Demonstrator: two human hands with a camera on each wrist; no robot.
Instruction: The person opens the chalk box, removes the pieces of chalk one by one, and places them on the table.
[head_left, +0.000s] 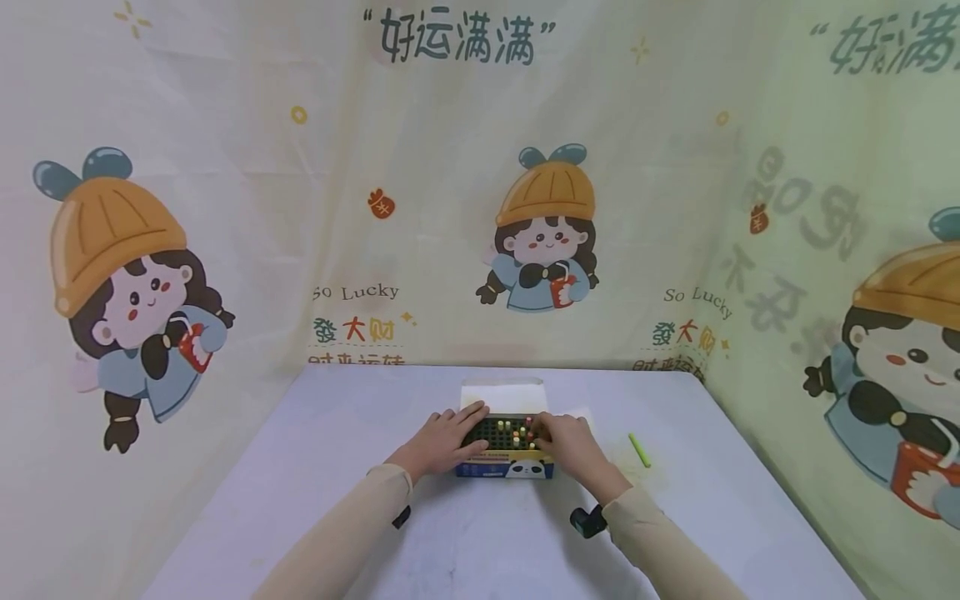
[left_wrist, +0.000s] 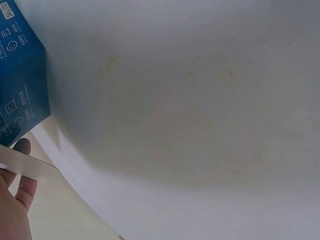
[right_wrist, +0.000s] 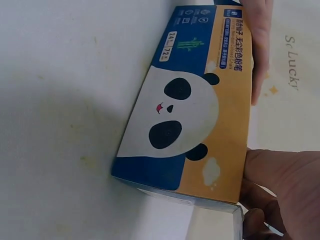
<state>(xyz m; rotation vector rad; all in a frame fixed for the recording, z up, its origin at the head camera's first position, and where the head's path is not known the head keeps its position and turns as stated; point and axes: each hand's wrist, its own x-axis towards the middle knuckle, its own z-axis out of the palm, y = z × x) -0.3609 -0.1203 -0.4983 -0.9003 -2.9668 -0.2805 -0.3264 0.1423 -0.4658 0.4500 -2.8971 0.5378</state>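
An open chalk box [head_left: 480, 468], blue and yellow with a panda face, sits on the table. Its black grid insert [head_left: 483, 433] has several sticks of chalk [head_left: 517, 432] standing in it, towards the right. My left hand [head_left: 444, 439] grips the box's left end, thumb at the front edge and fingers towards the back. At the right end my right hand [head_left: 567, 437] has its fingers curled and appears to pinch a reddish stick of chalk [head_left: 529, 434]; its fingertips are partly hidden. In the right wrist view the box's front panel [right_wrist: 187, 112] hides them too.
The white lid flap [head_left: 504, 395] stands up behind the box. A green stick [head_left: 640, 450] lies on the table [head_left: 360, 533] to the right. Printed cloth [head_left: 442, 250] hangs behind the table and along both sides.
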